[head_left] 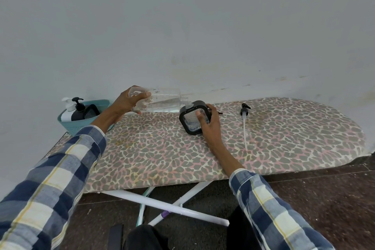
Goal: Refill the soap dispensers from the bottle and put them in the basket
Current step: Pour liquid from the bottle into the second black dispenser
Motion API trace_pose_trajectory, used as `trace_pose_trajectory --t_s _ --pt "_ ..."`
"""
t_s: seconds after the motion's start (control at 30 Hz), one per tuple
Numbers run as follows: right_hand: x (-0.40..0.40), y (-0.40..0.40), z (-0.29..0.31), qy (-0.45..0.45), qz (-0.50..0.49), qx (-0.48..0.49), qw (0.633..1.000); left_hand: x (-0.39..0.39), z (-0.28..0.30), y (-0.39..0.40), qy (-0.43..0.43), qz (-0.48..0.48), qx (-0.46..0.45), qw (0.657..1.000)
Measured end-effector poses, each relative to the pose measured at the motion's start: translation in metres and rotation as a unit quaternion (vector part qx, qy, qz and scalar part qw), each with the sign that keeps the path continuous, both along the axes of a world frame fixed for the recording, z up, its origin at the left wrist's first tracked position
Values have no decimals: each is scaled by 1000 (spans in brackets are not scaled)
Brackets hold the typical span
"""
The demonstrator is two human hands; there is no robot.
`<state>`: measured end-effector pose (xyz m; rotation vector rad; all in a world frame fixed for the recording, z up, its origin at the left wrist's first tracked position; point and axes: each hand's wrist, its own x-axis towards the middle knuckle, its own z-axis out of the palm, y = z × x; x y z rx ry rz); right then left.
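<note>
Fingers [199, 116] of the right hand [209, 126] are wrapped round the dispenser [191, 122], which stands tilted near the ironing board's [162, 158] far edge, about mid-length. The left hand [126, 103] grips the base of the clear bottle [160, 101], laid almost flat with its mouth at the dispenser's open neck. The pump [244, 113] lies on the board just right of it. The basket [71, 126] sits at the far left end with 2 dispensers [74, 110] inside.

From my feed, the basket [67, 123] wall hid the lower halves of both dispensers [78, 110]; my sleeve [89, 138] covered its corner.
</note>
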<state>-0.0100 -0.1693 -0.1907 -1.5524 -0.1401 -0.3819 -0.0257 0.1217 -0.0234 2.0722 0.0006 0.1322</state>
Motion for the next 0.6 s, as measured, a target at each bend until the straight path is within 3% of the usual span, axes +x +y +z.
trace_pose_trajectory --t_s 0.6 --pt "-6 -2 5 -8 2 4 1000 -4 3 -5 -4 -2 -9 1000"
